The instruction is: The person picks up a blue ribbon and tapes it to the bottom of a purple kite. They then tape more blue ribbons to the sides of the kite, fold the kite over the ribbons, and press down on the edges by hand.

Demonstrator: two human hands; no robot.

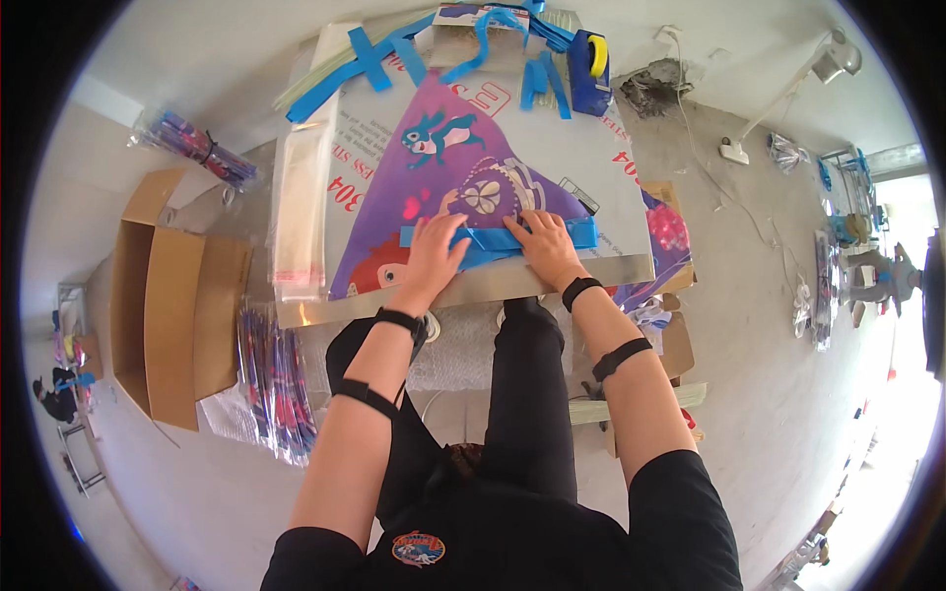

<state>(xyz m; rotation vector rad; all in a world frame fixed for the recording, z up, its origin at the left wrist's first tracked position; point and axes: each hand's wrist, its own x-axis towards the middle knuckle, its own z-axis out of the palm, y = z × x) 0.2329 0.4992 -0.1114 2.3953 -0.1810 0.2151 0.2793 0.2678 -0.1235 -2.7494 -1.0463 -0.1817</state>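
A purple triangular printed fabric panel [386,192], looking like a kite sail, lies on a lettered metal-topped board. Across its lower part runs a shiny blue ribbon [483,254], somewhat folded in the middle. My left hand [434,256] rests on the ribbon's left part, fingers spread. Over the ribbon's right part my right hand [545,246] lies with its fingers stretched out and apart. Both palms face down, and neither hand wraps round anything. What lies under the palms is hidden.
At the board's far edge are loose blue ribbons [367,61] and a blue tape dispenser [591,74] with a yellow core. Clear plastic bags [301,207] lie along its left side. An open cardboard box [177,305] and bundled wrapped kites [276,379] sit on the left.
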